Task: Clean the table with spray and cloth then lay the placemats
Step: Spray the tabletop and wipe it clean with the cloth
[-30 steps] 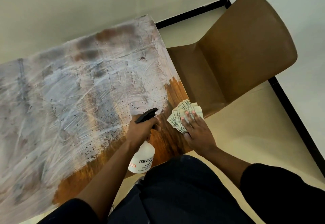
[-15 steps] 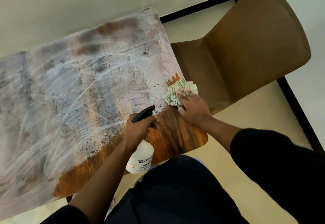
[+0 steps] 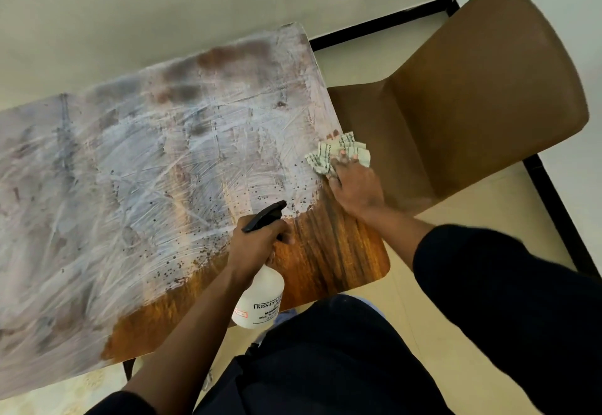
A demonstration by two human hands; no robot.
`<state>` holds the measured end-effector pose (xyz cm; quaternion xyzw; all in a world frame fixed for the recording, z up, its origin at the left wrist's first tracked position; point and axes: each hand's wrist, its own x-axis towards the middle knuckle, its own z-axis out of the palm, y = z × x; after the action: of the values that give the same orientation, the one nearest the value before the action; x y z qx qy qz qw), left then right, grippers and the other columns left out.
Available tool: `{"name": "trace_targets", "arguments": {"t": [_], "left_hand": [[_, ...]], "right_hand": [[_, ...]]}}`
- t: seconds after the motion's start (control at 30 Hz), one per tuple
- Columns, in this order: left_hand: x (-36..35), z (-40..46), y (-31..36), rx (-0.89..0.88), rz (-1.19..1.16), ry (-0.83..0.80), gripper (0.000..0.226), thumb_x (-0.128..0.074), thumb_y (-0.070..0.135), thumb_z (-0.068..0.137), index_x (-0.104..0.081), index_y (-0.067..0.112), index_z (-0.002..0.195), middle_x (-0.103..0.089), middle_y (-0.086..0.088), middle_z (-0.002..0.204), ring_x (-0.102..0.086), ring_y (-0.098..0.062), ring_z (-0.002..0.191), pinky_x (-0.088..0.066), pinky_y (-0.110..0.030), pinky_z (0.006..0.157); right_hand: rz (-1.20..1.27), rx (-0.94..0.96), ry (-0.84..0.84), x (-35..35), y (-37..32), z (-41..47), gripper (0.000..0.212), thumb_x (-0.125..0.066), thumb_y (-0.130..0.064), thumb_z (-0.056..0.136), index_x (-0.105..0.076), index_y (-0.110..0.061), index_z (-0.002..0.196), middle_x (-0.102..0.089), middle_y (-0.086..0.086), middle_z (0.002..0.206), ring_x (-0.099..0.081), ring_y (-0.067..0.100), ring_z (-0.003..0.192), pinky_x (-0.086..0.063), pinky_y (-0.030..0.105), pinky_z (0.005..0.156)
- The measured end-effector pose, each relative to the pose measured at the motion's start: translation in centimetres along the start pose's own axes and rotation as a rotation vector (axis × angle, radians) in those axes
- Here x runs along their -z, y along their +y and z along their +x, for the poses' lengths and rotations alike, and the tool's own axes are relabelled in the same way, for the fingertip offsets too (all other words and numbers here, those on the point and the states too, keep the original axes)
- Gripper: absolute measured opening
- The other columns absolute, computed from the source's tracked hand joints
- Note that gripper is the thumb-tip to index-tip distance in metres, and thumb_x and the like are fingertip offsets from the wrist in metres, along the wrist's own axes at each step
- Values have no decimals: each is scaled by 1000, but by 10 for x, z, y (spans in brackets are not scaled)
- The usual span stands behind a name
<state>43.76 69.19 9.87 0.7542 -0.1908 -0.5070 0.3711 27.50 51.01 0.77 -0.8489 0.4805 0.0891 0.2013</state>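
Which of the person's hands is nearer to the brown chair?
The right hand. It presses the checked cloth at the table edge beside the brown chair. The left hand grips the spray bottle further in over the tabletop.

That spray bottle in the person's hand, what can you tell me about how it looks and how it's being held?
The spray bottle has a white, slightly see-through plastic body with a printed black-text label and a small red mark, topped by a black trigger head. The left hand grips its neck, fingers curled round below the nozzle, which points up and away over the table. The bottle is tilted, its base hanging off the table's near edge towards the person. How full it is I cannot tell.
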Motion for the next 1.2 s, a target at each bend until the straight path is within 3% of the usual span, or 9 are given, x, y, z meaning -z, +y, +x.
{"name": "trace_targets", "arguments": {"t": [0.17,0.23,0.4,0.6,0.7,0.8,0.87,1.03,1.2], "left_hand": [[-8,3,6,-25,-39,-30,29,-66,7,100,-78,33,95,-78,-19,78,-45,-19,42,-41,-28,47],[-10,6,6,-20,-39,-35,30,-65,7,101,-77,34,97,-77,-20,77,-44,-19,41,-41,-28,45],[-10,16,1,14,-14,-18,17,-66,9,102,-80,6,94,-78,-19,78,-47,-23,43,-41,-29,47],[-9,19,5,9,-59,2,23,-67,9,101,-80,26,92,-78,-19,77,-45,-23,42,-40,-28,45],[-9,23,9,24,-52,22,16,-68,10,100,-82,17,94,-77,-20,77,-44,-24,43,-40,-30,49],[-8,26,14,37,-79,50,33,-69,12,98,-81,40,86,-77,-20,78,-43,-23,44,-40,-31,49],[-6,29,15,44,-102,65,35,-69,12,98,-81,40,79,-77,-21,78,-42,-24,45,-39,-31,50],[3,33,13,17,-132,66,22,-70,11,98,-81,29,89,-77,-22,78,-43,-21,41,-39,-30,48],[15,41,15,3,-142,51,29,-69,11,100,-78,37,90,-79,-18,79,-50,-19,40,-43,-31,49]], "right_hand": [[-56,71,-24,-37,4,-73,60,-43,-41,102,-44,-12,154,-39,15,162,-40,38,147,-39,47,115],[-72,146,-52,-52,9,-100,63,-41,-42,98,-45,-12,154,-37,16,162,-37,38,149,-34,46,118],[-132,244,-82,-64,16,-114,64,-43,-39,94,-47,-12,152,-38,15,163,-28,36,154,-28,48,122],[-41,263,-89,-35,1,-40,62,-40,-41,104,-31,-18,161,-21,6,170,-11,29,159,-19,46,128],[-32,238,-81,-13,-13,10,61,-40,-40,105,-30,-20,162,-20,5,171,-13,29,159,-16,42,128],[-32,224,-82,2,-26,46,60,-36,-43,106,-31,-19,162,-21,6,170,-15,31,158,-15,40,127],[-28,215,-85,4,-30,55,60,-36,-43,106,-33,-18,161,-24,6,169,-17,32,157,-16,41,127],[36,225,-78,-9,-31,16,59,-37,-43,106,-33,-19,160,-20,7,170,-15,32,158,-15,43,128],[59,250,-143,-47,-34,-80,64,-35,-40,106,-17,-22,164,-2,3,171,11,24,158,0,45,130]]}}
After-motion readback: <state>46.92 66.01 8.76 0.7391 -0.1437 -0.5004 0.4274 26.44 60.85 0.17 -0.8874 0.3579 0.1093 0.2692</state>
